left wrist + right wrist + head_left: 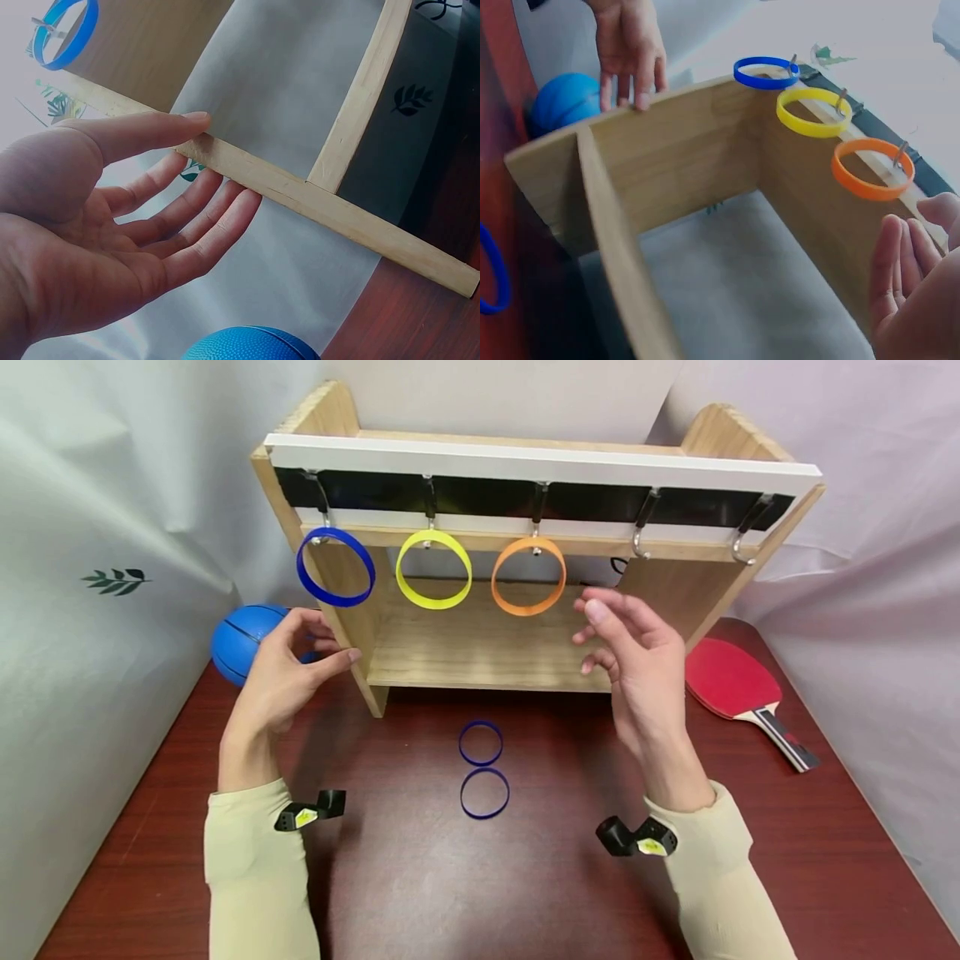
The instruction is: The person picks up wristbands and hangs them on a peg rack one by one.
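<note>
A wooden shelf (pixel 480 647) carries a row of hooks along its front. A blue ring (pixel 336 567), a yellow ring (pixel 433 570) and an orange ring (pixel 528 577) hang from three of them. My left hand (pixel 288 664) holds the shelf's left side panel (pixel 255 169), thumb on its front edge and fingers against the outer face. Just right of the orange ring, my right hand (pixel 637 656) is raised with its fingers loosely bent and nothing in them. In the right wrist view, its fingertips (pixel 889 229) are below the orange ring (pixel 874 171).
Two dark blue rings (pixel 481 743) lie on the brown table (pixel 420 877) before the shelf. Left of the shelf is a blue ball (pixel 238 643); on the right lies a red table tennis paddle (pixel 731 681). Two bare hooks (pixel 641 531) are at the row's right end.
</note>
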A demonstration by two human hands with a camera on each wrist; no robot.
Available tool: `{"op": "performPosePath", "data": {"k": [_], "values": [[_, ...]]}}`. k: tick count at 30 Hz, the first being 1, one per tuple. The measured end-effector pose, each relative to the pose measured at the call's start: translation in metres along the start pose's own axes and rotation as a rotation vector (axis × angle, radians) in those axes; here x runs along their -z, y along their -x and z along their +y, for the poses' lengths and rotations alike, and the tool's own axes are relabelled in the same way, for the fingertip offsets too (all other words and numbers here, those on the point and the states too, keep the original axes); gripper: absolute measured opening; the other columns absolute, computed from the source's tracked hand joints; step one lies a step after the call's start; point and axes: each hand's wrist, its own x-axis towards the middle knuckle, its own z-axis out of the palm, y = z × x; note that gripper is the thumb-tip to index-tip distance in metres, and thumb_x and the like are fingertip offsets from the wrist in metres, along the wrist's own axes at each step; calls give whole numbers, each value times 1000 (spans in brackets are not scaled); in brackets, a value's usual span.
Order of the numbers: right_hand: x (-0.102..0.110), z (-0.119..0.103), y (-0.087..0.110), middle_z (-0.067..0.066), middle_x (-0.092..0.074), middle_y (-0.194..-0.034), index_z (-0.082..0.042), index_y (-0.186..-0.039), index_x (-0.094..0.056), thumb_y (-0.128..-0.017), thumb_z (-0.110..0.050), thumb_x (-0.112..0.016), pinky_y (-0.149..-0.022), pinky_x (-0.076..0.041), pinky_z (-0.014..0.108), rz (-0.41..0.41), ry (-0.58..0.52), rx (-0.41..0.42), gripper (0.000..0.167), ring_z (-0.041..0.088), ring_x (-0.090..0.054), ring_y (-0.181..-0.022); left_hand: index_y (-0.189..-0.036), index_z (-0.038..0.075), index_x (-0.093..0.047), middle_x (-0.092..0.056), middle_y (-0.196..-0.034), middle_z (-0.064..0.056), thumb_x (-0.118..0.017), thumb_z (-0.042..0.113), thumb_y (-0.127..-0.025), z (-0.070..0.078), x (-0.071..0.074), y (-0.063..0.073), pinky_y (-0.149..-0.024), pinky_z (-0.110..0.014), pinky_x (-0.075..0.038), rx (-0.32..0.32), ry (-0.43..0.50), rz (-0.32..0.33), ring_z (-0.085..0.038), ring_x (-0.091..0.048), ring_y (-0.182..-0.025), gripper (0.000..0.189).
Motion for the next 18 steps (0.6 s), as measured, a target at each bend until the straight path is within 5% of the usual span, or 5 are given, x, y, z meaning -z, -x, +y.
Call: {"op": "performPosePath", "data": {"k": [5,14,18], "values": [[9,12,19,21,-67,-101,7,-108,-67,-92,-12,-69,-49,-51,30,-129,136,-85,24,26,-63,-73,-121,12,-50,-52,-115,-5,-79,18,-85,-2,0,0,-76,-20,-53,-5,4,2,-19,-55,-105,47],[25,30,39,11,-71,-92,-9,-102,-73,-95,-17,-67,-56,-55,40,-615,518,-343,12,31,-67,-78,-122,13,-50,-53,-114,-6,-78,17,-85,-1,0,0,-76,-20,-53,2,12,2,-18,-56,-104,46],[20,39,45,7,-70,-82,-16,-99,-73,-93,-27,-70,-56,-55,42,-743,633,-416,13,24,-67,-73,-122,13,-50,-52,-114,-6,-78,18,-85,0,1,0,-76,-20,-53,5,9,1,-18,-55,-104,46]]}}
